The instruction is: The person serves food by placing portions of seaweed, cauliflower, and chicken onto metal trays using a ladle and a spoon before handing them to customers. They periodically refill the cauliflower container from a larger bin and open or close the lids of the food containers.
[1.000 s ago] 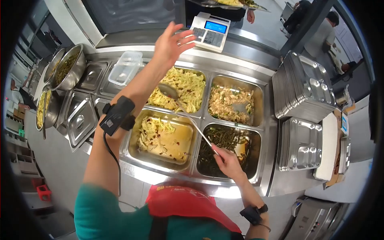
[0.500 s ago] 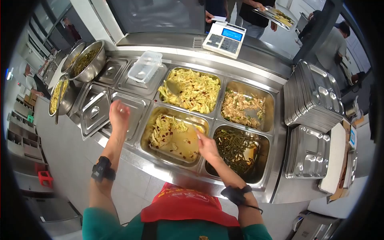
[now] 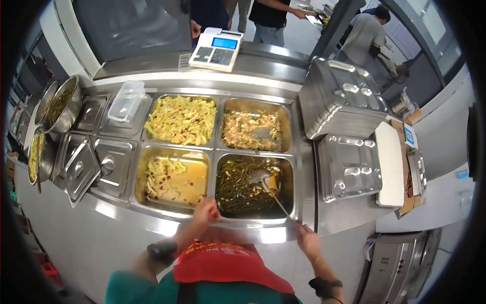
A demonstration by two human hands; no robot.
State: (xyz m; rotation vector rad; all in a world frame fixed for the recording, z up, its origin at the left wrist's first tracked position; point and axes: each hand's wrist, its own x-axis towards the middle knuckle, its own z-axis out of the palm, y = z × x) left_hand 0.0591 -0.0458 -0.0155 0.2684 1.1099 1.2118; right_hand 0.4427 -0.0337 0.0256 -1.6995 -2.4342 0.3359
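Checking the head view, I've got my right hand (image 3: 307, 241) clamped on the end of a long-handled silver metal ladle (image 3: 260, 176), its bowl down in dark green vegetables (image 3: 238, 185) in a rectangular steel pan (image 3: 288, 188). My left hand (image 3: 204, 212) is near that pan's front left corner, can't tell if its fingers are apart or together

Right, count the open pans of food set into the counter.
4: the back-left pan, full; the back-right pan; the front-left pan, partly filled; and the front-right pan, with a serving spoon in it. The lids farther left may hide more.
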